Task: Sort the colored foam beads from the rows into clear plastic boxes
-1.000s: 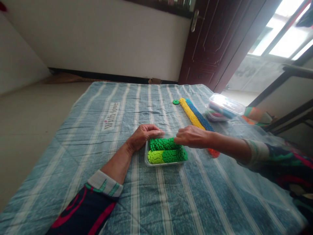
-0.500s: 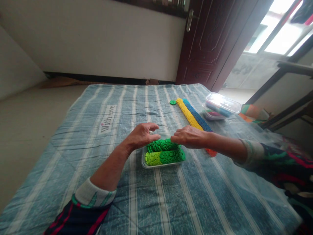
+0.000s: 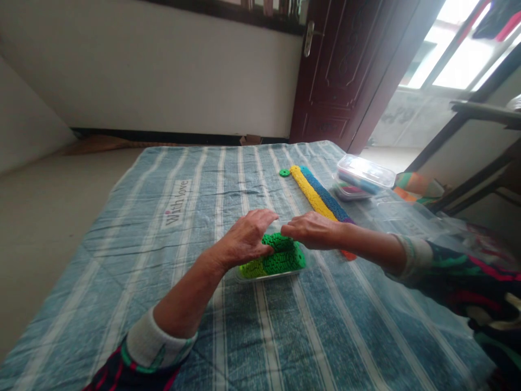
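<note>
One blue-and-white striped cloth (image 3: 122, 260) bears two long plastic-disc rows (image 3: 313, 194), one yellow, one mostly blue, right of centre, and two stacked clear plastic boxes (image 3: 364, 175) at upper right. At centre, one clear rectangular box (image 3: 271, 277) holds two green disc rows (image 3: 285, 262), partly hidden by the left hand (image 3: 246, 234), thumb and fingers parted; the right hand (image 3: 312, 230) curls at their right end, its grip impossible to tell. One loose green disc (image 3: 284, 172) lies upper right of centre.

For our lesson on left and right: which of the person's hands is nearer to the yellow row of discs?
Right. The right hand is by the near end of the yellow row; the left hand is farther left, at the green discs.
</note>
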A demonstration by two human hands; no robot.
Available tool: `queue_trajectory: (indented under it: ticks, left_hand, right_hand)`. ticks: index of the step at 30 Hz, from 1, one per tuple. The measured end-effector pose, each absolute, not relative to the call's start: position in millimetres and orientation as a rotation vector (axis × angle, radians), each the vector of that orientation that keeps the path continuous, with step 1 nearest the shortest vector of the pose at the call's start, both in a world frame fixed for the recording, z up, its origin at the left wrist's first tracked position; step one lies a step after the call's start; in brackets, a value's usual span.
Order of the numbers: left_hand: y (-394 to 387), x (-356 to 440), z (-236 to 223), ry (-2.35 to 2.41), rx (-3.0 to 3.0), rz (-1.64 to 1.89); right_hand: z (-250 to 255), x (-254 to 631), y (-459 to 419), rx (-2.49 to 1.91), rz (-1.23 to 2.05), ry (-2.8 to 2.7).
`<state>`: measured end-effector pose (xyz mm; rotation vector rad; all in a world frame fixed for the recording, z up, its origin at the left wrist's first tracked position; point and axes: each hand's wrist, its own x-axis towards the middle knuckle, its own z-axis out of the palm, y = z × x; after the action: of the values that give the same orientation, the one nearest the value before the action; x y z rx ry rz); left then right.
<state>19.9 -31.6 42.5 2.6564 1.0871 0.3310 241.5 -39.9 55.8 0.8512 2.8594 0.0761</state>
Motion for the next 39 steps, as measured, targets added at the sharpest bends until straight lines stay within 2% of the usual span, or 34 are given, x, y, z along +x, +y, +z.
queue_trajectory:
  ticks: [17,39]
  left_hand:
    - [-31.5,23.7,41.6,1.171,2.612,0.188]
    - [-25.6,7.0,51.3,1.08,2.465,0.193]
  right_hand:
    - [49.8,245.5,-35.4,0.836,0.018,2.924]
    - [58.3,242.1,-40.6,0.878,0.052,2.834]
